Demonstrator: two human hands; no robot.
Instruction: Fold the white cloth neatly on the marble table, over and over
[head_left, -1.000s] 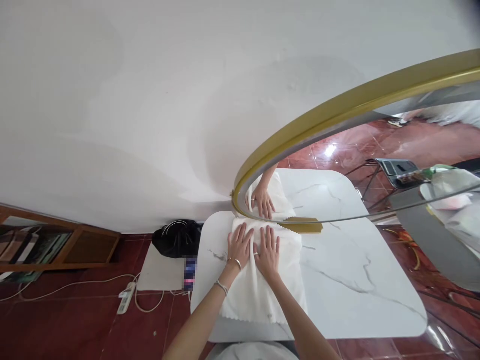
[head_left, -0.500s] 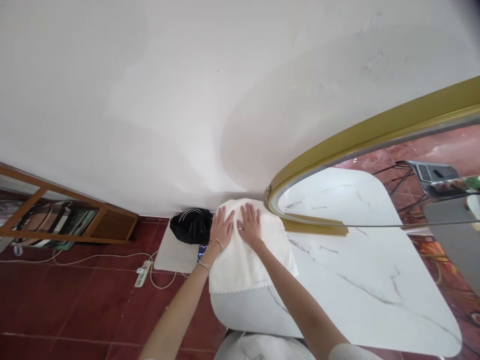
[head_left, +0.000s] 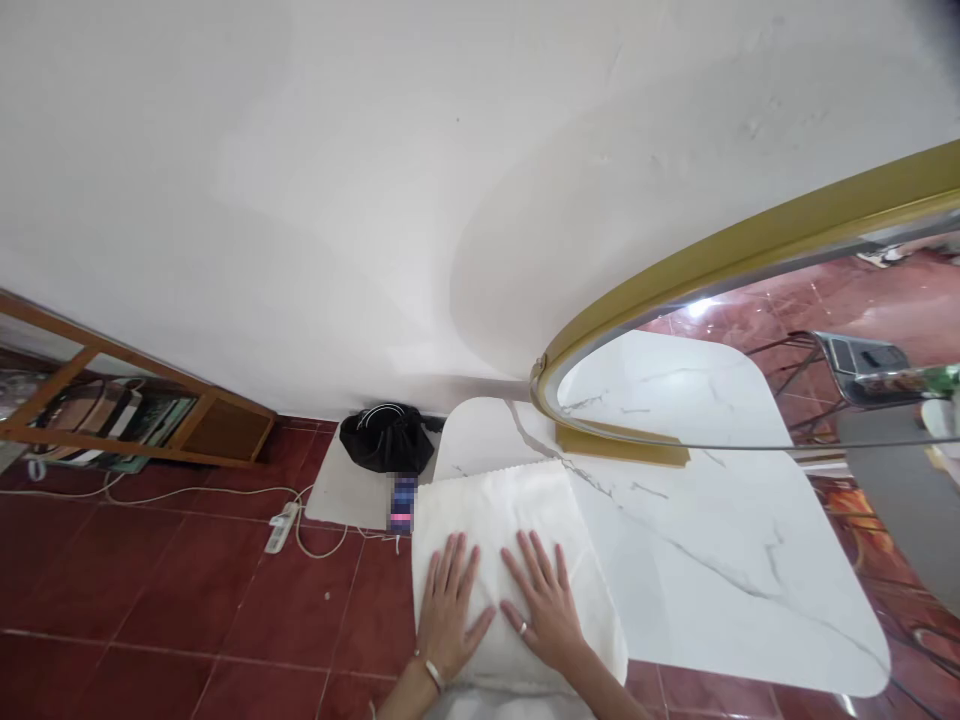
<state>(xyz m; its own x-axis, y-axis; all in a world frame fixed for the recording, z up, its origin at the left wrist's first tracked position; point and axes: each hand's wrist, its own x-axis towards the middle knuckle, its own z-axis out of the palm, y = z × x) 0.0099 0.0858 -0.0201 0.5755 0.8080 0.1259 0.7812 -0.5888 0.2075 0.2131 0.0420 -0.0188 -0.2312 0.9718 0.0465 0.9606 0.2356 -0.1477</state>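
A white cloth (head_left: 495,510) with a scalloped edge lies spread over the left end of a white marble-patterned table (head_left: 705,590), at the edge nearest me. My left hand (head_left: 450,610) rests flat on the cloth's left half, its fingers spread. On the right half lies my right hand (head_left: 541,605), also flat with fingers apart and a ring on one finger. Both hands press on top of the cloth and grip nothing. The cloth's near edge is partly hidden by my hands and forearms.
A gold-framed mirror (head_left: 622,300) stands on the table against the white wall. Left of the table, a black bag (head_left: 386,440) sits on a pale surface (head_left: 345,485), near a blurred phone-like item (head_left: 403,502). A power strip (head_left: 280,527) with cables lies on red floor tiles; a wooden shelf (head_left: 225,430) stands farther left.
Both hands have slid back toward me from the wall side. The cloth has come along, uncovering the table's far left corner and reaching the near edge.
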